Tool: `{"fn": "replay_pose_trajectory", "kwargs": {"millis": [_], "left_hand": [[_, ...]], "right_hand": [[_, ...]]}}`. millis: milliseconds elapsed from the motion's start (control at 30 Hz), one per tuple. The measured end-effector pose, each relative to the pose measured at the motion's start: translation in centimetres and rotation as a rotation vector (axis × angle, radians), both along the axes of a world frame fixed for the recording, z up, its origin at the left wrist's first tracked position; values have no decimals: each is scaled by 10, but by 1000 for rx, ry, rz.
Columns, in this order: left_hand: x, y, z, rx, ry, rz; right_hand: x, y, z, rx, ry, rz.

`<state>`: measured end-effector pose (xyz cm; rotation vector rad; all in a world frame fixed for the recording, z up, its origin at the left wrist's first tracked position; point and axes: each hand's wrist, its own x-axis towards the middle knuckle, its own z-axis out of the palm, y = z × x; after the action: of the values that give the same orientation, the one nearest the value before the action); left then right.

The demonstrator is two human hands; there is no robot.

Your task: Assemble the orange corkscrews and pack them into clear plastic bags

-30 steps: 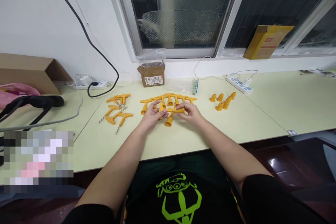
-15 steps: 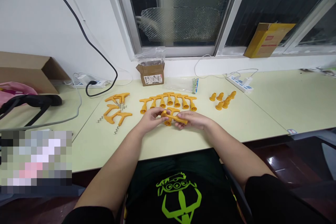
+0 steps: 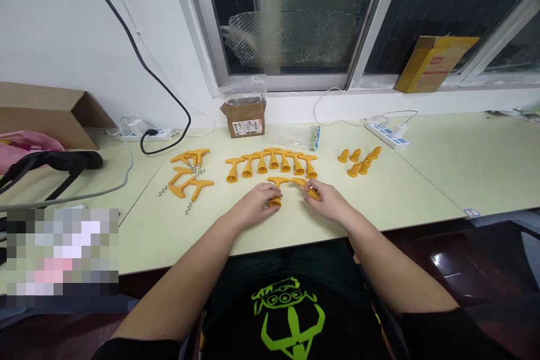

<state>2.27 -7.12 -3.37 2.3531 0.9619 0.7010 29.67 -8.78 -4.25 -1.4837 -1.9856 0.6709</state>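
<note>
My left hand (image 3: pixel 255 203) is on the table with its fingers curled against the lower part of a yellow T-handled corkscrew (image 3: pixel 278 181), whose cap end shows beside the fingertips. To the right, my right hand (image 3: pixel 329 199) grips another yellow capped corkscrew (image 3: pixel 298 182), tilted, with its handle pointing left. Behind both hands lies an arc of several capped yellow corkscrews (image 3: pixel 274 158). On the left are several uncapped corkscrews (image 3: pixel 198 185) with bare metal spirals. Several loose yellow caps (image 3: pixel 353 170) are grouped on the right.
At the back of the table (image 3: pixel 405 191) stand a small open cardboard box (image 3: pixel 247 119) and a clear plastic bag (image 3: pixel 291 136). Power strips (image 3: pixel 386 134) with cables lie along the wall. A black strap-like object (image 3: pixel 71 160) and a large carton (image 3: pixel 46 112) are at left.
My hands have moved apart. The corkscrew that was between them has gone right and down in my right hand, while my left hand has dropped onto the corkscrew lying below.
</note>
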Motion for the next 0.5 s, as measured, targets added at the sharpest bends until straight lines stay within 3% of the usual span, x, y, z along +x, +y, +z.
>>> {"fn": "replay_pose_trajectory", "kwargs": {"millis": [133, 233, 300, 367, 433, 500], "left_hand": [[-2, -7, 7, 72, -14, 126], [-31, -5, 16, 186, -4, 419], [-61, 1, 19, 221, 86, 701], [-91, 9, 20, 168, 276, 911], [-116, 16, 20, 67, 404, 974], [-130, 20, 19, -31, 462, 953]], "right_hand": [[-13, -3, -5, 35, -86, 75], [-6, 2, 0, 117, -66, 76], [12, 11, 6, 236, -106, -44], [39, 23, 10, 327, -191, -287], [71, 35, 11, 289, -285, -528], [98, 43, 7, 204, -363, -647]]}}
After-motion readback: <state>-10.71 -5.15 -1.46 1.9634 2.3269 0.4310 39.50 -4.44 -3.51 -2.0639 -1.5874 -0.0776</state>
